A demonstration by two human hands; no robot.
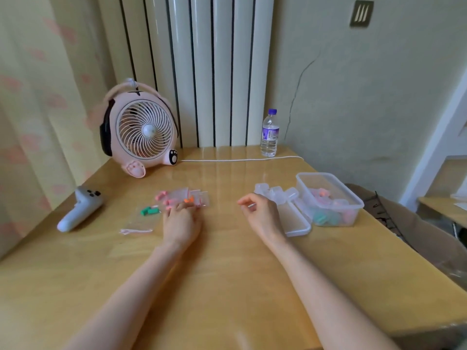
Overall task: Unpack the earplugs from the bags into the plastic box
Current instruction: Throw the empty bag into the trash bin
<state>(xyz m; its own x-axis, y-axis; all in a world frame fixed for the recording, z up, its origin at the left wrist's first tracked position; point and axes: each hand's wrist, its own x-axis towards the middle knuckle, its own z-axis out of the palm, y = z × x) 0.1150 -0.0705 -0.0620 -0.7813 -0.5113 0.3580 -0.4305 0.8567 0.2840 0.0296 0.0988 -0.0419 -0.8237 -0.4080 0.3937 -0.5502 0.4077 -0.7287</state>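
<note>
Directions are read with 12 o'clock as the far edge of the surface (227,279).

Containers: The clear plastic box (355,215) stands open at 2 o'clock, near the right edge. Through its wall I see loose earplugs in pink, orange and teal, piled in the near half. Some clear packaging appears to lie among them, but I cannot make it out. Its lid (295,224) lies flat on the surface, touching the box at its 9 o'clock side. A heap of clear emptied bags (274,192) sits at the lid's 12 o'clock end, just beside the box.

Unopened stock: At 11 o'clock lies a cluster of small clear bags (199,198). One holds pink earplugs (161,197), one orange earplugs (189,199). At the cluster's 8 o'clock a flat bag holds green earplugs (149,211).

Hands: The left hand (180,222) rests back-up on the cluster, its fingers reaching onto the bag with the orange pair. Its fingertips are hidden, so I cannot tell whether it pinches the bag or only touches it. The right hand (261,214) hovers just at 9 o'clock of the lid with fingers loosely curled, and I see nothing held in it.

Other items: A pink fan (142,130) stands at 11 o'clock by the far edge, its white cable (240,159) running toward 3 o'clock. A water bottle (270,133) stands upright at 1 o'clock. A grey handheld controller (80,208) lies at 9 o'clock.
</note>
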